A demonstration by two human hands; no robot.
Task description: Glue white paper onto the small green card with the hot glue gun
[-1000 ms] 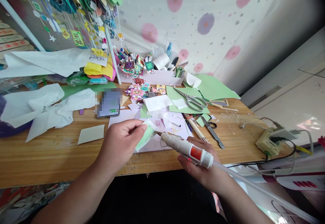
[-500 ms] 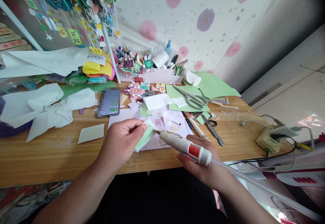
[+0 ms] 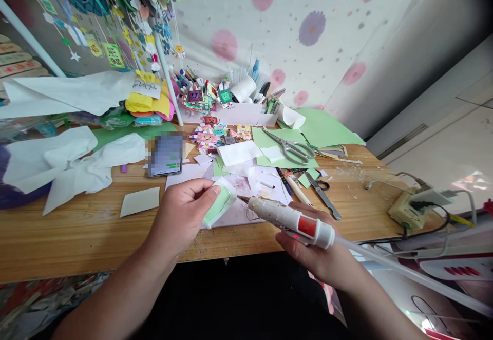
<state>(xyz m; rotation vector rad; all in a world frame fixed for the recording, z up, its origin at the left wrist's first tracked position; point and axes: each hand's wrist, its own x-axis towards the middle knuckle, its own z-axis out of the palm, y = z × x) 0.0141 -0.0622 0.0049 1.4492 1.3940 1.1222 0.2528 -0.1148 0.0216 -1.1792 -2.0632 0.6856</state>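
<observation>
Between the thumb and fingers of my left hand (image 3: 187, 211) is a small green paper piece (image 3: 220, 204) with white edges, held over the front of the table. My right hand (image 3: 314, 250) grips a white glue gun (image 3: 285, 218) with an orange-red window and a small red light. The gun's tip points left at the green piece's right edge, a slight distance off it. A long translucent glue stick runs out of the gun's back toward the lower right. Beneath the piece lies a stained pale purple sheet (image 3: 250, 216) with scraps on it.
Scissors (image 3: 295, 150) lie on green paper, and a separated scissor blade (image 3: 325, 200) rests nearer me. A phone (image 3: 165, 154) and a cream card (image 3: 139, 202) are on the left. Small decorated paper cutouts (image 3: 221, 137) are heaped at the back. A power strip (image 3: 408, 209) with cables sits at the right.
My right hand has drawn the glue gun slightly right and down, so its tip has moved off the green piece. The piece has tilted a little in my left hand.
</observation>
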